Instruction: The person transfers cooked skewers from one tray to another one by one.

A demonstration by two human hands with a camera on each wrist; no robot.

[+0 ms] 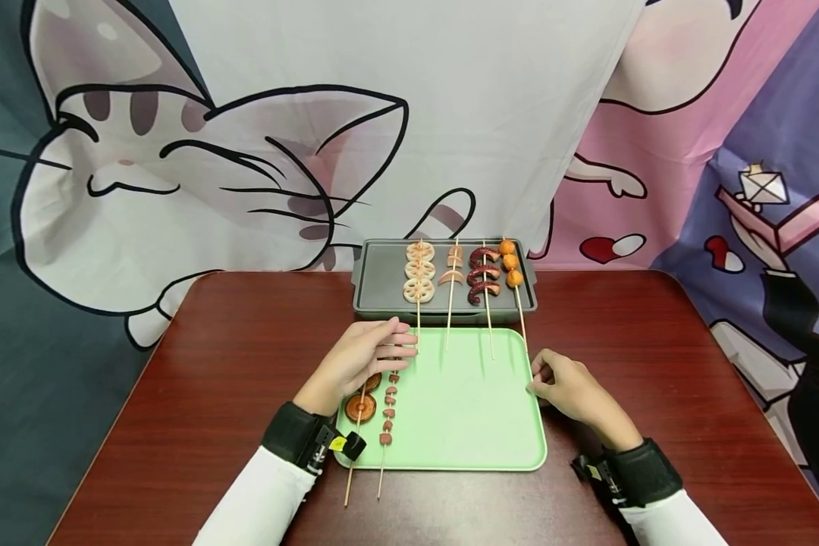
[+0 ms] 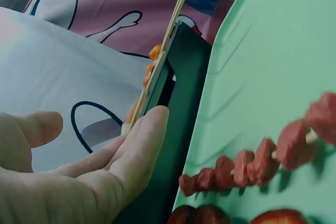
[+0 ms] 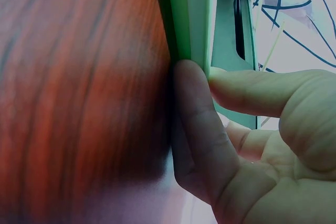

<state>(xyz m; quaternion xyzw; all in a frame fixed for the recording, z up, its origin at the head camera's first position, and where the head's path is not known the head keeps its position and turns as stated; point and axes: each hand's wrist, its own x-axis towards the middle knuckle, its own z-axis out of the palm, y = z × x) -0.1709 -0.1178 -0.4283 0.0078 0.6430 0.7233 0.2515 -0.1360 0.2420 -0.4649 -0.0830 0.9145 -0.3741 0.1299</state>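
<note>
a dark red wooden tabletop [image 1: 232, 364] stands before a cartoon cat curtain [image 1: 177, 167]. the light green tray [image 1: 464, 425] lies near the person, its far edge against the grey grill pan [image 1: 382, 284], so skewer sticks overhang it. the left hand [image 1: 358, 360], fingers straight, grips nothing above the sausage skewer [image 1: 387, 413]. the right hand [image 1: 569, 390] pinches the tray's right rim, apparently steadying it.

Close up, the right hand [image 3: 252, 145] pinches the green tray [image 3: 191, 19] by its rim, one finger pressed against the edge, thumb on top. Reddish wooden counter [image 3: 79, 93] fills the left side.
</note>
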